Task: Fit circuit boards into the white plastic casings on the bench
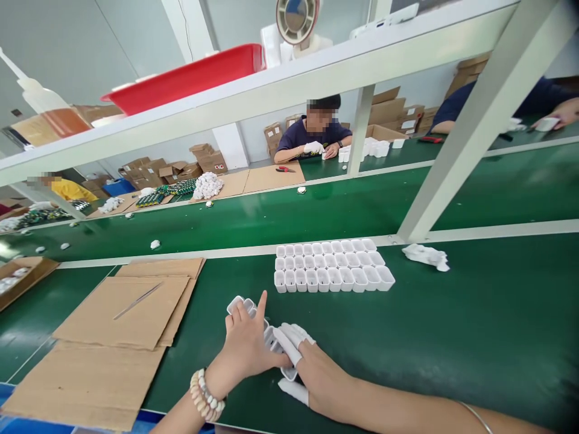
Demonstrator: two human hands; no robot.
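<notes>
A slanting row of small white plastic cups (234, 304) stands on the green table in front of me, partly covered by both hands. My left hand (245, 345) grips the row from the left, its middle fingers over the far cups, index finger raised and thumb stretched to the near end. White finger cots cover the fingertips and thumb of my right hand (319, 377), which closes around the near right end of the row. Beyond the hands, similar cups (333, 278) stand in three neat rows, open side up, with small dark marks inside several.
Cardboard sheets (90, 380) lie at left with tweezers (138, 301) on top. A crumpled white cloth (426, 257) lies at right. Behind runs a green conveyor (253, 220) under a shelf frame holding a red tray (190, 78). Co-workers sit across it.
</notes>
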